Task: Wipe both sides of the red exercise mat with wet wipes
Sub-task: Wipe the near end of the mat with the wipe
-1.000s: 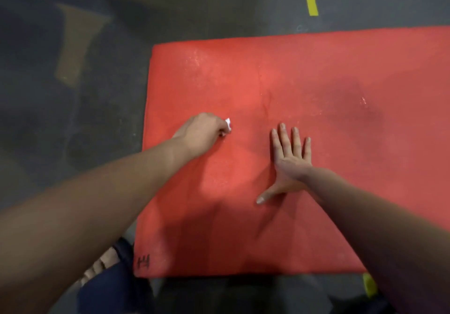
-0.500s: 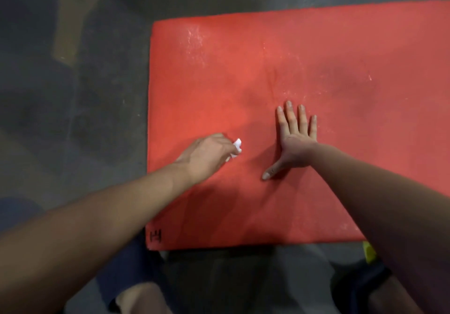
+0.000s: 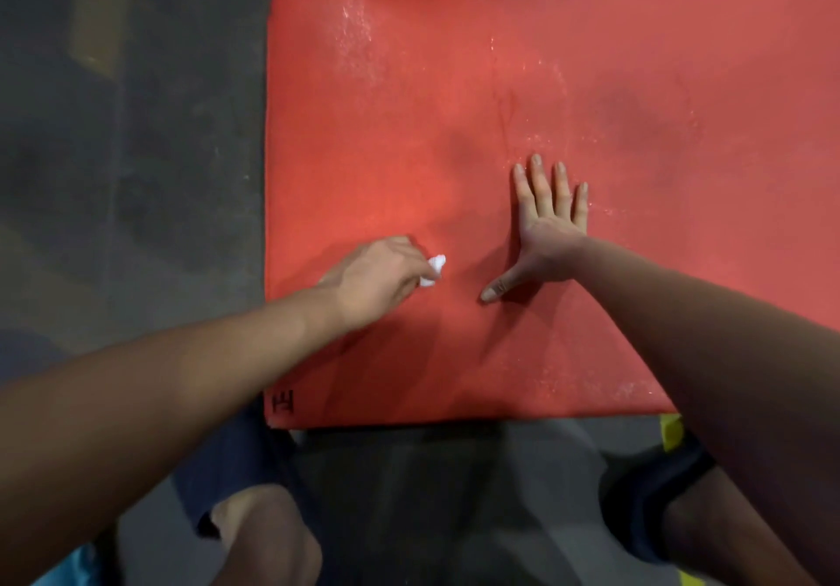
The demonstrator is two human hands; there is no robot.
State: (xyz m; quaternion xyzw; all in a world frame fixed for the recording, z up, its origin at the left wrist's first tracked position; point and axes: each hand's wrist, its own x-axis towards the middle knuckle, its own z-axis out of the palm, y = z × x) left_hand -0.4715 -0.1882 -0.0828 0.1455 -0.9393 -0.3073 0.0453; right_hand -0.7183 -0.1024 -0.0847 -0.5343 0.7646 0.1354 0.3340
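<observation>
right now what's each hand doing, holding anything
Left hand: grips the white wet wipe against the red mat.
Right hand: open, flat on the mat.

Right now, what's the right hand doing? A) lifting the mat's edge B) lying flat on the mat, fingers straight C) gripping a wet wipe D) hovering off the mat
B: the right hand lies palm-down on the red mat with fingers straight and thumb spread, holding nothing; the white wipe is held by the left hand.
</observation>
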